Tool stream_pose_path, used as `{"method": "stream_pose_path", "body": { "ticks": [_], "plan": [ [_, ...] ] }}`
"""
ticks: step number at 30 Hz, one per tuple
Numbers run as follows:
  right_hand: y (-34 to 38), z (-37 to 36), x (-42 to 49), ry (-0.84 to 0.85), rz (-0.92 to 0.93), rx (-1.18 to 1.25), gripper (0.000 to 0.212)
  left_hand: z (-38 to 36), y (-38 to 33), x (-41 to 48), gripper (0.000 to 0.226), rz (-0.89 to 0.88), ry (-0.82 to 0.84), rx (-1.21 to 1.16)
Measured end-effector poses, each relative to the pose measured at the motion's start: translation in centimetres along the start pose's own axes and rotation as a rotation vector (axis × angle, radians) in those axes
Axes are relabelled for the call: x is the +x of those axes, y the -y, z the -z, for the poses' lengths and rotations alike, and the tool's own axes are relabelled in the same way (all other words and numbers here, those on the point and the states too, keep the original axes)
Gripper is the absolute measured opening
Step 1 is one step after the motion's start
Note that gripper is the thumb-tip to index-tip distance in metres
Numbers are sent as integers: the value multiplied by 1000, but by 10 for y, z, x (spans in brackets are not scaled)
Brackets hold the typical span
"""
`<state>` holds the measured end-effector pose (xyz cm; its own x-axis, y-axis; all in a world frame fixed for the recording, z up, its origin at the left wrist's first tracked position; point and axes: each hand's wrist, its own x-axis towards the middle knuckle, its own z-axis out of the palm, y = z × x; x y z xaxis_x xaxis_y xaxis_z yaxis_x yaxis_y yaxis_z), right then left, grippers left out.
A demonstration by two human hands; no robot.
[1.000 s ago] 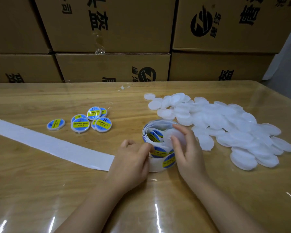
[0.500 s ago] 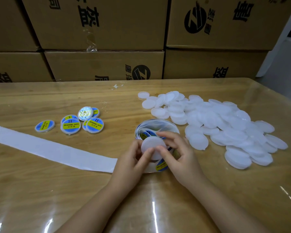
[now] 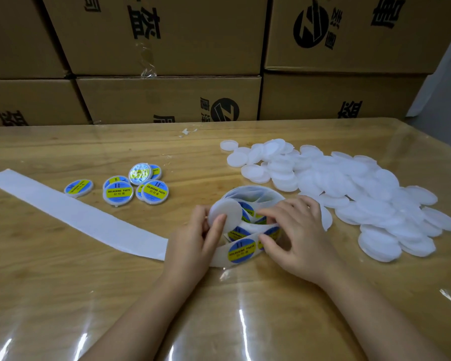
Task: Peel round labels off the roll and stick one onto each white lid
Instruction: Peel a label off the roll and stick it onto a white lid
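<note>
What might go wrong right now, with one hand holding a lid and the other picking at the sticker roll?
The right hand pinches at the label roll: a hasty peel may crease or tear a sticker. The left hand holds the blank lid tilted, by its edge, so the sticker could land off-centre.

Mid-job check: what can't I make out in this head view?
Head view: whether a label is peeled; the right hand covers that part of the label roll.
Head view: how many white lids; the heap overlaps itself.
Head view: print on the top labelled lid; glare washes it out.
</note>
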<state>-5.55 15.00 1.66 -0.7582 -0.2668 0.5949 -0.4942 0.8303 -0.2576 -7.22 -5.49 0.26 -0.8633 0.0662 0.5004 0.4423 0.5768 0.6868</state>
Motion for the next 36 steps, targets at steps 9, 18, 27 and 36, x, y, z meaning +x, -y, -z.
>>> {"method": "stream_pose_path", "body": {
  "ticks": [9,18,27,36],
  "plan": [
    [0,-8,-1,-23,63,-103,25,7,-7,3,46,-51,-122,245],
    [6,-8,0,34,130,-62,42,4,-22,-1,54,-416,-321,362],
    [23,-14,0,-16,114,-46,16,3,-18,1,56,-302,-207,473],
    [23,-4,-3,8,119,90,4,-3,-17,3,42,211,122,-410]
  ]
}}
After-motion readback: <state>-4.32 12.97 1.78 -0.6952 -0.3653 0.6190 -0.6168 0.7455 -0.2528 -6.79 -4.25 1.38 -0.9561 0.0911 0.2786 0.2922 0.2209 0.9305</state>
